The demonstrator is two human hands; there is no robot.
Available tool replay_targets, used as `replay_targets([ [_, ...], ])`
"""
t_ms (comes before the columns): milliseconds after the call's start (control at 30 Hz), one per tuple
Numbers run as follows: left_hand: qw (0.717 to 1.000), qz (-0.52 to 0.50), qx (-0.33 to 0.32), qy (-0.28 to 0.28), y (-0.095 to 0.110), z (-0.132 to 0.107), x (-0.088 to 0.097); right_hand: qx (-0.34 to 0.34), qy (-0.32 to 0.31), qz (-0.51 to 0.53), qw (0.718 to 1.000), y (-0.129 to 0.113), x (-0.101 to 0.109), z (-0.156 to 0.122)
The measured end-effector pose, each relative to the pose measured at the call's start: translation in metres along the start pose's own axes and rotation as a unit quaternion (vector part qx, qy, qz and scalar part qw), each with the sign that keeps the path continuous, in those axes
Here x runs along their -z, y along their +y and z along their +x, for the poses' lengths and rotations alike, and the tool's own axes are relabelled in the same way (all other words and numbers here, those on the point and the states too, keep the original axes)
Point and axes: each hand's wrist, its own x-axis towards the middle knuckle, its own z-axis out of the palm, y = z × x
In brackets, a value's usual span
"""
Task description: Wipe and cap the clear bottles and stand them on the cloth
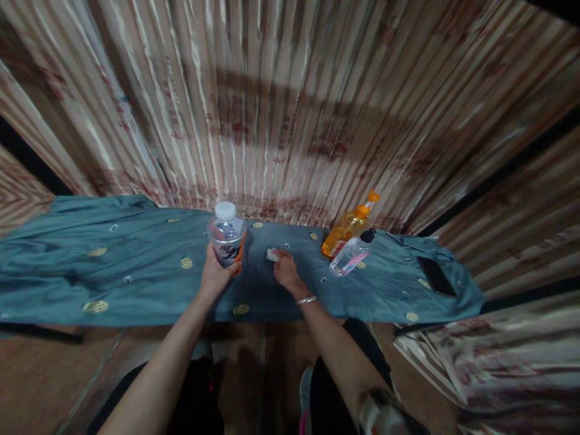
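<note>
My left hand (216, 273) is wrapped round the lower part of a clear plastic bottle (225, 231) with a white cap and a grey and orange label. The bottle stands upright over the cloth. In my right hand (285, 270), whose wrist has a silver bangle, the fingers close on a small wad of white tissue (272, 254). It lies low at the cloth, just right of the bottle. Farther right are an orange pump bottle (345, 231), tilted in view, and in front of it a clear bottle (348, 256) with a black cap.
A teal cloth (149, 266) with yellow pineapple-like prints covers the narrow table. Near its right end lies a black phone (435, 277). Pleated, printed sheeting (281, 109) hangs behind, with dark frame bars (498, 172) at the sides. My legs are below the front edge.
</note>
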Motion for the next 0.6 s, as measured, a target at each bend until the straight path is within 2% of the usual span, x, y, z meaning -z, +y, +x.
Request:
replay_targets([
  [100, 1.0, 0.003, -0.004, 0.002, 0.001, -0.001, -0.001, 0.068, -0.076, 0.015, 0.995, -0.023, -0.008, -0.025],
  [167, 1.0, 0.008, -0.004, 0.001, 0.001, -0.002, -0.001, 0.125, -0.133, 0.023, 0.983, -0.022, 0.004, -0.049],
  [200, 1.0, 0.01, -0.002, -0.001, 0.001, -0.003, -0.001, 0.13, -0.143, 0.018, 0.981, -0.016, 0.015, -0.06],
  [267, 1.0, 0.012, -0.001, -0.007, 0.0, -0.003, 0.0, 0.105, -0.132, -0.021, 0.985, 0.001, 0.04, -0.075],
  [333, 1.0, 0.009, -0.001, -0.008, -0.003, -0.004, 0.001, 0.045, -0.1, -0.08, 0.991, 0.02, 0.064, -0.083],
  [400, 1.0, 0.006, -0.005, -0.006, -0.006, -0.006, 0.001, -0.003, -0.078, -0.117, 0.99, 0.032, 0.079, -0.087],
  [500, 1.0, 0.001, -0.016, -0.002, -0.011, -0.01, 0.001, -0.021, -0.07, -0.142, 0.987, 0.032, 0.085, -0.091],
  [600, 1.0, 0.003, -0.028, -0.003, -0.019, -0.015, 0.001, -0.028, -0.053, -0.157, 0.986, 0.017, 0.084, -0.098],
])
